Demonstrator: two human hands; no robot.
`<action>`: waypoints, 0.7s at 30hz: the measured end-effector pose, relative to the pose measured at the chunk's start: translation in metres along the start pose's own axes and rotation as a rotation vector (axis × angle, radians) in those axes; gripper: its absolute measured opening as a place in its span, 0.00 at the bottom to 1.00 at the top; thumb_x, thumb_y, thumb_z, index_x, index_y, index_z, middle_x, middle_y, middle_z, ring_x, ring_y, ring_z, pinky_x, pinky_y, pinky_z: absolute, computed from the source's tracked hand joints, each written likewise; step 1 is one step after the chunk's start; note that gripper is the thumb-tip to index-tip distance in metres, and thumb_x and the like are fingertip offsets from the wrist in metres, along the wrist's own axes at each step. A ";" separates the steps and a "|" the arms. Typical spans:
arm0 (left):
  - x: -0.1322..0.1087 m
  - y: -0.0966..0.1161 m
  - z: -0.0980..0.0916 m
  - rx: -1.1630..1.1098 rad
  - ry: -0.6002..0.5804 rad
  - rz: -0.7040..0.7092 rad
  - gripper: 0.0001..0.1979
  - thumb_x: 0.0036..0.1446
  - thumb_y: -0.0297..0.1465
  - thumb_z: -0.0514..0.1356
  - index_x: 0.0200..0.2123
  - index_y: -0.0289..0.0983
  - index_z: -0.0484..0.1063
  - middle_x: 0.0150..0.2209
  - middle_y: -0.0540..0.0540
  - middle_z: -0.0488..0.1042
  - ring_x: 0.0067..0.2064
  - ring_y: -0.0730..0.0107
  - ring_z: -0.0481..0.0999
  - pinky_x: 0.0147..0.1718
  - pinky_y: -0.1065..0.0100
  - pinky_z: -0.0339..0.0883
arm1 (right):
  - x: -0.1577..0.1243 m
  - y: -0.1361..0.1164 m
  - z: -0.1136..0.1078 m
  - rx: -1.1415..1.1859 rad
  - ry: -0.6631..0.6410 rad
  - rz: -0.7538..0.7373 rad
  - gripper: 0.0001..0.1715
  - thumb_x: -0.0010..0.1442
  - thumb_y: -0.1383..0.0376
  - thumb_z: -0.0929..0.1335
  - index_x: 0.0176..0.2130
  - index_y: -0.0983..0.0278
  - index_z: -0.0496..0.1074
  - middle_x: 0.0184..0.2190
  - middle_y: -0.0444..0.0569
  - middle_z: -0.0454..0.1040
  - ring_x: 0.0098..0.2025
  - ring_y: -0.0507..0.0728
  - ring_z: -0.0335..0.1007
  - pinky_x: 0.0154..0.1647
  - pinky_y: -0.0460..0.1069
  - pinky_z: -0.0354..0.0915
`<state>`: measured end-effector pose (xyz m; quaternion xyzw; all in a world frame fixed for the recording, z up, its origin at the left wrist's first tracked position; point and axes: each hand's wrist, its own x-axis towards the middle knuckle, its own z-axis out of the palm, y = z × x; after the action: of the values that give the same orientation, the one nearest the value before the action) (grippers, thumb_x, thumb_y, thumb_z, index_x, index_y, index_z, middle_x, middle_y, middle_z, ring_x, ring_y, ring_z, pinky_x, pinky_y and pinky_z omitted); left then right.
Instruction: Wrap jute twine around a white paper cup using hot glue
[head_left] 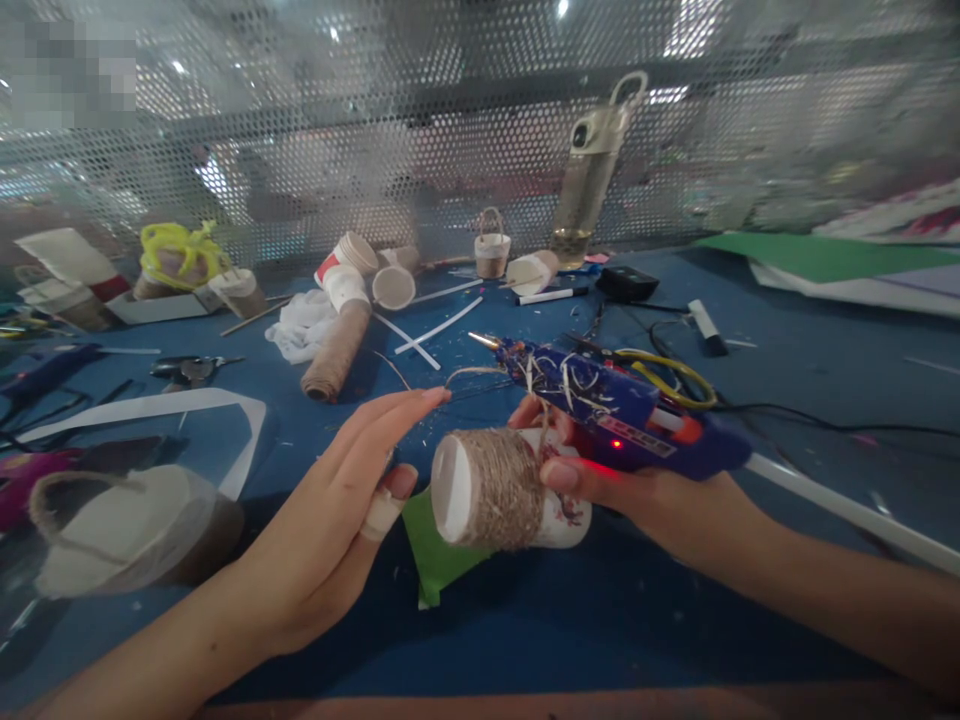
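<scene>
My right hand (600, 480) grips a paper cup (566, 515) lying on its side, its thumb on the printed, unwrapped part. Brown twine (506, 490) is wound around much of the cup, and the white base (454, 490) faces left. A loose strand of twine rises from the cup and reaches my left fingertips. My left hand (352, 490) has its fingers stretched out and its thumb, with a bandage, apart; whether the strand is pinched is unclear. Just above my right hand is a blue glue gun (600, 400) with a red light; its handle is hidden.
A green sheet (446, 550) lies beneath the cup. Leftward stand a handled cup (142, 520) and a roll of brown twine (337, 350). White strips (439, 325), several cups and a bottle (589, 185) are farther back, before a perforated metal panel (420, 120). Cables (810, 415) run right.
</scene>
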<state>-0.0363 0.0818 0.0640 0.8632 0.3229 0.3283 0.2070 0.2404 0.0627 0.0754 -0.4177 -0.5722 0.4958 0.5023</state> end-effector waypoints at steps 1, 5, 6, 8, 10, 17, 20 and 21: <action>0.000 0.000 0.000 0.014 -0.006 0.004 0.26 0.78 0.31 0.50 0.75 0.54 0.57 0.74 0.48 0.65 0.74 0.54 0.65 0.73 0.50 0.62 | 0.000 0.000 0.000 -0.016 0.007 0.004 0.18 0.49 0.54 0.83 0.29 0.55 0.76 0.37 0.44 0.86 0.39 0.58 0.85 0.41 0.52 0.82; 0.001 0.001 -0.001 0.045 -0.011 0.013 0.26 0.78 0.30 0.50 0.74 0.52 0.56 0.74 0.46 0.65 0.74 0.54 0.65 0.72 0.51 0.64 | 0.000 0.000 0.000 -0.097 0.016 0.040 0.21 0.49 0.49 0.82 0.28 0.55 0.74 0.38 0.46 0.86 0.42 0.62 0.84 0.49 0.58 0.82; 0.001 0.001 -0.001 0.053 -0.006 0.018 0.26 0.78 0.30 0.51 0.74 0.51 0.56 0.74 0.46 0.65 0.74 0.54 0.65 0.72 0.51 0.64 | 0.000 0.000 -0.001 -0.101 0.011 0.045 0.21 0.49 0.49 0.82 0.28 0.55 0.74 0.38 0.46 0.85 0.42 0.62 0.84 0.50 0.58 0.82; 0.001 0.002 -0.002 0.067 -0.005 0.047 0.27 0.77 0.31 0.53 0.74 0.51 0.56 0.73 0.46 0.66 0.73 0.53 0.66 0.71 0.51 0.65 | 0.000 0.001 -0.001 -0.100 0.006 0.041 0.20 0.50 0.49 0.82 0.29 0.55 0.74 0.38 0.46 0.84 0.42 0.61 0.83 0.51 0.58 0.81; 0.001 0.002 -0.003 0.077 -0.002 0.079 0.28 0.76 0.30 0.56 0.74 0.51 0.56 0.73 0.46 0.67 0.72 0.54 0.67 0.71 0.52 0.65 | 0.000 0.001 -0.002 -0.096 0.003 0.034 0.20 0.50 0.49 0.82 0.29 0.55 0.74 0.38 0.45 0.82 0.42 0.60 0.82 0.51 0.57 0.81; 0.003 0.002 -0.004 0.134 0.005 0.073 0.27 0.74 0.33 0.59 0.73 0.50 0.59 0.69 0.45 0.72 0.69 0.53 0.72 0.68 0.54 0.68 | -0.002 0.002 -0.003 -0.062 0.020 0.017 0.17 0.50 0.52 0.83 0.33 0.54 0.79 0.39 0.45 0.82 0.41 0.60 0.81 0.45 0.54 0.81; 0.002 0.001 -0.004 0.130 -0.013 0.063 0.26 0.74 0.37 0.58 0.72 0.48 0.60 0.67 0.43 0.74 0.66 0.51 0.75 0.65 0.52 0.71 | -0.003 0.002 -0.003 -0.047 0.036 0.029 0.17 0.48 0.54 0.84 0.31 0.53 0.78 0.38 0.43 0.83 0.41 0.60 0.82 0.46 0.54 0.81; 0.001 0.000 -0.004 0.121 -0.021 0.068 0.26 0.75 0.39 0.57 0.72 0.48 0.59 0.67 0.43 0.74 0.65 0.50 0.76 0.64 0.53 0.72 | -0.003 0.002 -0.003 -0.055 0.042 0.031 0.17 0.48 0.54 0.84 0.31 0.53 0.78 0.38 0.43 0.83 0.42 0.60 0.82 0.45 0.53 0.81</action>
<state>-0.0386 0.0834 0.0670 0.8880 0.3104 0.3060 0.1463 0.2440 0.0607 0.0729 -0.4503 -0.5685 0.4788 0.4948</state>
